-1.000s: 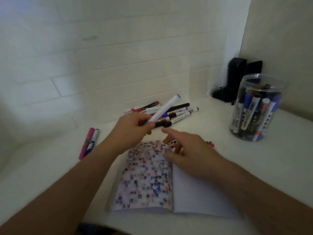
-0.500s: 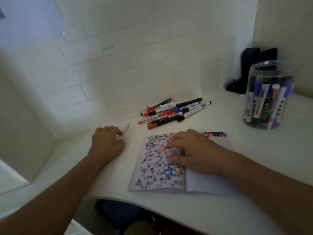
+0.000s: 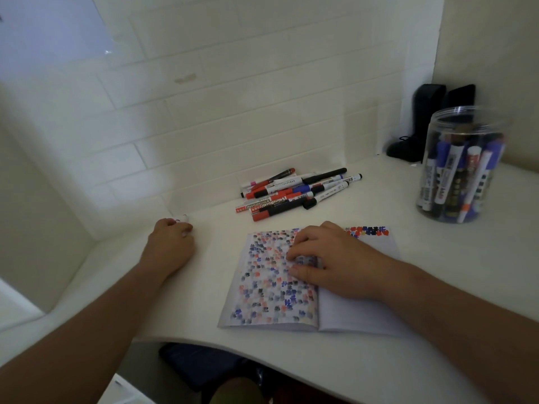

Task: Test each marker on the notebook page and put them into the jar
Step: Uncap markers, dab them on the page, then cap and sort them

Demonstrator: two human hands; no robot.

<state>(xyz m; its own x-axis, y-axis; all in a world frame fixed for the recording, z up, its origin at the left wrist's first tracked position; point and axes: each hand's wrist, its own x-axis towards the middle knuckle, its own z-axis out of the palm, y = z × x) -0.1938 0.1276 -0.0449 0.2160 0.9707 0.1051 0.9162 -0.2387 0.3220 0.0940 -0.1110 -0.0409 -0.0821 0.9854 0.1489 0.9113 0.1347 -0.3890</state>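
The left hand (image 3: 170,243) lies knuckles-up at nine o'clock, fingers curled on a white marker (image 3: 184,218). The right hand (image 3: 329,258) presses loosely spread fingers on the notebook (image 3: 271,287), gripping nothing.

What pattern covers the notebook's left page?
Small red, blue and black marker blotches on the notebook, head view.

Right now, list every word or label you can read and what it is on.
"WHITEBOARD": on the red-capped marker at the front of the marker pile.
Labels on the other loose markers: too small to read.
Labels on markers in the jar: blurred, unreadable.
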